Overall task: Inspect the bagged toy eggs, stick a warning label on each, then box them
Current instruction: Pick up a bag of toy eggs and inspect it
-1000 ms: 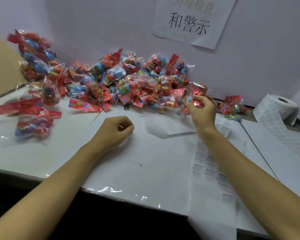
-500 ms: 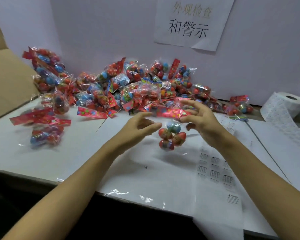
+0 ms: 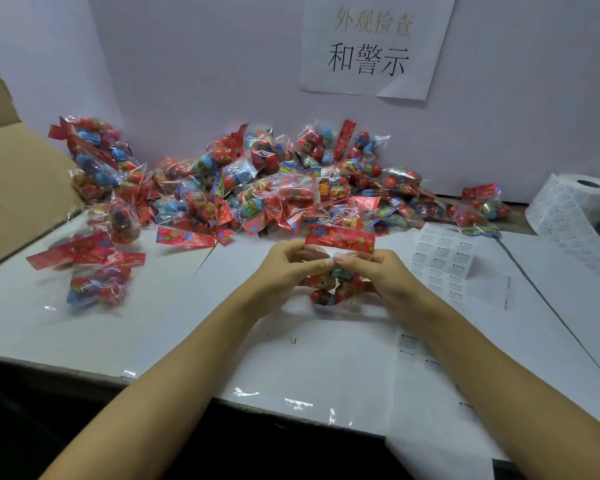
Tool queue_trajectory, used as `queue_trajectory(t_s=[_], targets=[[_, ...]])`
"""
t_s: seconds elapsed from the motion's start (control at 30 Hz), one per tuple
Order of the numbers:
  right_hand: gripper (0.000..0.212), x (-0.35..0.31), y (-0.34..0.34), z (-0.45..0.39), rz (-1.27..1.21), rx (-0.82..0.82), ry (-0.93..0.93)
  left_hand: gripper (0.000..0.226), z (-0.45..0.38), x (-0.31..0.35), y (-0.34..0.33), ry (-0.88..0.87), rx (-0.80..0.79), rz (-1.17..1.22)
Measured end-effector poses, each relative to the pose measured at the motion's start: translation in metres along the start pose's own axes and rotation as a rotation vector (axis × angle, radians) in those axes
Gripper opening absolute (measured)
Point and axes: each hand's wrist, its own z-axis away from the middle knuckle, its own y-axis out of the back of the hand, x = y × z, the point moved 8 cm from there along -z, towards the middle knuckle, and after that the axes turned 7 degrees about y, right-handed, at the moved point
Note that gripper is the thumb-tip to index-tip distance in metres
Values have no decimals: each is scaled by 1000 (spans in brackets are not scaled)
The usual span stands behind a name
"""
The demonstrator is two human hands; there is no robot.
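Above the white table (image 3: 160, 327), centre | we hold one bag of toy eggs (image 3: 333, 289) upright, red header card on top | left hand (image 3: 284, 271) and right hand (image 3: 378, 275) both pinched on it | pile of bags (image 3: 257, 188) behind | label sheet (image 3: 444, 258) just right.

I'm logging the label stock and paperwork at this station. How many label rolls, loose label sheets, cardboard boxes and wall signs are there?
Label roll: 1
Loose label sheets: 1
Cardboard box: 1
Wall sign: 1
Total: 4
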Motion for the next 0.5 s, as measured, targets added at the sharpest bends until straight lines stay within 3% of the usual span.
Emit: queue_trajectory(t_s=[0.23, 0.5], targets=[[8, -8, 1, -7, 9, 67, 31, 15, 1, -8, 1, 10, -9, 179], [17, 3, 12, 5, -28, 166, 160, 27, 11, -20, -9, 46, -80, 93]])
